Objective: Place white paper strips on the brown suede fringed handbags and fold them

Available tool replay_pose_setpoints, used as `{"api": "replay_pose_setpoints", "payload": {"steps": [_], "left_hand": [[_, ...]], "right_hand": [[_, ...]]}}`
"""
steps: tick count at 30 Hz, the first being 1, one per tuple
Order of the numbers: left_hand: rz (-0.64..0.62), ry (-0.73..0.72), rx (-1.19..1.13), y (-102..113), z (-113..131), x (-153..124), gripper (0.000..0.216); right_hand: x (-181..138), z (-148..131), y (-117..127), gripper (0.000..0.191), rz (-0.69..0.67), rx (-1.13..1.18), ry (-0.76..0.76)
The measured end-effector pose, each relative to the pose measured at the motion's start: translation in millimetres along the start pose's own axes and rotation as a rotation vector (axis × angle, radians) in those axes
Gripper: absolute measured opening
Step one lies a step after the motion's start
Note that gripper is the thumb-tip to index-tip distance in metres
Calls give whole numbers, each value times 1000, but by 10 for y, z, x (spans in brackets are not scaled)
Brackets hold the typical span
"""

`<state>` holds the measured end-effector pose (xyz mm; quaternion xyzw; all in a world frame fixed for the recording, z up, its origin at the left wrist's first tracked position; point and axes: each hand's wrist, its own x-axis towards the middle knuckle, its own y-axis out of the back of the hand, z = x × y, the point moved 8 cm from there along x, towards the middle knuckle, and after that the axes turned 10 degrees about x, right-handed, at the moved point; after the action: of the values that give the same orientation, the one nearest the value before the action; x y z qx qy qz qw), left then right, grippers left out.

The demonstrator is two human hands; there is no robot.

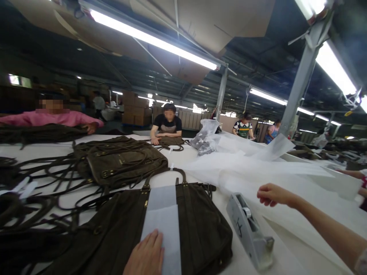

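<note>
Left hand (146, 254): open, palm down, fingers flat on a white strip of tissue paper (163, 225) that lies lengthwise over the front of a dark brown suede handbag (197, 229) with brass fittings. The handbag lies flat on the white worktable (252, 263), nearest the wearer, handles pointing away. Right hand (271, 194): held above the table with fingers loosely curled, gripping nothing, just beside a grey tape dispenser (248, 233) that stands to the right of the handbag. Beyond the right hand: a spread of loose white tissue sheets (252, 168) covering the right part of the table, with a crumpled clear plastic bag (205, 137) at its far edge. Left of centre: a second dark brown suede bag (120, 160), surrounded by tangled brown straps (37, 168). Far side of the table: a person in a black top (168, 124), forearms resting by a small brown bag (172, 142); a person in a pink top (54, 117) at far left.
</note>
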<state>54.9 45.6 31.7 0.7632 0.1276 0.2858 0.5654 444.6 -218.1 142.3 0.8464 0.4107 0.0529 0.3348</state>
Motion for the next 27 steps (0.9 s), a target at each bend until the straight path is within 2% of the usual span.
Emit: {"api": "replay_pose_setpoints", "payload": {"steps": [4,7,11,15,19,22,24,27], "left_hand": [[-16,-11,11,109,21,40,44],[-17,-17,23,211,50,40,43],[-1,-18,16,270,59,33,43],[31,-19,-19,283,39,45,42],[26,-23,-34,300,39,49,41],[23,-31,-35,335,66,68,41],[4,-29,-30,352,90,100,43],[-56,7,-11,369,114,153,48]], "right_hand": [[-269,358,-493,25,-1,99,-114],[-333,507,-682,28,23,164,-185],[-342,549,-840,24,17,215,-263],[-371,464,-834,17,2,217,-318],[-521,335,-598,15,34,235,-313],[-748,340,-466,15,76,258,-266],[-926,456,-515,14,85,256,-269],[-1140,684,-741,14,98,253,-289]]}}
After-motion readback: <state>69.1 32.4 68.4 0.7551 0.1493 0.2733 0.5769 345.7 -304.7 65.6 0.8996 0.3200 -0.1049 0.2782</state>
